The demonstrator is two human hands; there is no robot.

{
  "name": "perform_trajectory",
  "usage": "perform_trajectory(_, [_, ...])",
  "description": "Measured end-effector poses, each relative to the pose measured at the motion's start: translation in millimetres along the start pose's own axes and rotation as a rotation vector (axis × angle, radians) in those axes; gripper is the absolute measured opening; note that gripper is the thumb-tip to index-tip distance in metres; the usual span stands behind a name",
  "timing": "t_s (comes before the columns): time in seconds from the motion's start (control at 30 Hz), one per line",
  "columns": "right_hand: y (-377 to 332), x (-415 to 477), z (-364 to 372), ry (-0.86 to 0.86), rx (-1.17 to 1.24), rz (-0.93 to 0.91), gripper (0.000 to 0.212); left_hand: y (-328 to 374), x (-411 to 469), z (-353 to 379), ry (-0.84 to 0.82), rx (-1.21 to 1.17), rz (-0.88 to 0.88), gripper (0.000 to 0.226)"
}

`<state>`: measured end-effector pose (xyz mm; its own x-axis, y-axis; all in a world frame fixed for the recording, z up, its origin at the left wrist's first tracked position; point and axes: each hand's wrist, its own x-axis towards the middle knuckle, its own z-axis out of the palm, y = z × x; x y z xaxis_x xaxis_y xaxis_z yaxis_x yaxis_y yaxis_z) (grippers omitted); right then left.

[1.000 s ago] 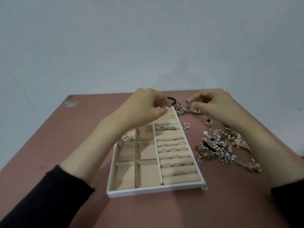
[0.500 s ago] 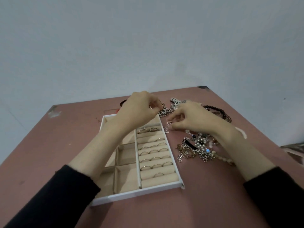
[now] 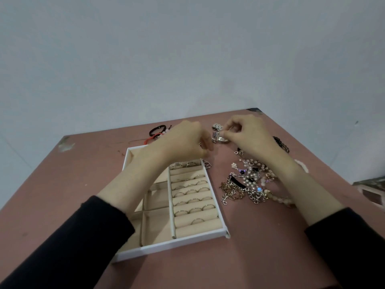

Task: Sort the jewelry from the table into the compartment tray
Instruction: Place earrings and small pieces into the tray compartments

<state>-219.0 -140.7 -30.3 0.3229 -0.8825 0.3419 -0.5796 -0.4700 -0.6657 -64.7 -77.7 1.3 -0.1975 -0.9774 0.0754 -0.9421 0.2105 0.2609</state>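
Observation:
A white compartment tray [image 3: 173, 244] with beige lining lies on the pink table [image 3: 62, 184]. Several rings [image 3: 192, 191] sit in its right-hand roll slots. My left hand [image 3: 185, 142] hovers over the tray's far end with its fingers curled; blur hides whether it holds anything. Just beyond the tray's far right corner, my right hand [image 3: 248, 136] pinches a silver link piece [image 3: 220, 139]. A tangled pile of chains and pearl strands [image 3: 248, 184] lies right of the tray. A small heart charm [image 3: 207, 163] rests beside the tray's right wall.
Black and red cord bracelets [image 3: 157, 131] lie behind the tray at the table's far edge. A silver clasp [image 3: 217, 126] and a dark beaded bracelet [image 3: 281, 143] lie near my right hand. A dark object [image 3: 373, 190] stands off the table's right side.
My right hand moved from the small charms by the tray back to the far silver pieces and pinched one. My left hand stayed above the tray's far end.

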Motion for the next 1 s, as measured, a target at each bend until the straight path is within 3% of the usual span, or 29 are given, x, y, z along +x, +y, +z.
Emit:
perform_trajectory(0.2, [1.8,2.5,1.8,0.057,-0.008,-0.001,0.004,15.9,16.9,3.0,-0.224,0.262,-0.016,0.016])
perform_trajectory(0.37, [3.7,4.0,2.0,0.077,0.003,-0.001,0.007,27.4,27.6,-0.1,-0.346,0.338,-0.089,0.021])
perform_trajectory(0.7, [5.1,4.4,-5.1,0.158,0.007,0.063,0.004,19.5,33.7,2.5,-0.304,0.208,-0.135,0.035])
perform_trajectory(1.0, [4.4,2.5,-5.3,0.173,0.019,0.078,0.004,14.3,30.6,4.2,-0.211,0.052,-0.059,0.013])
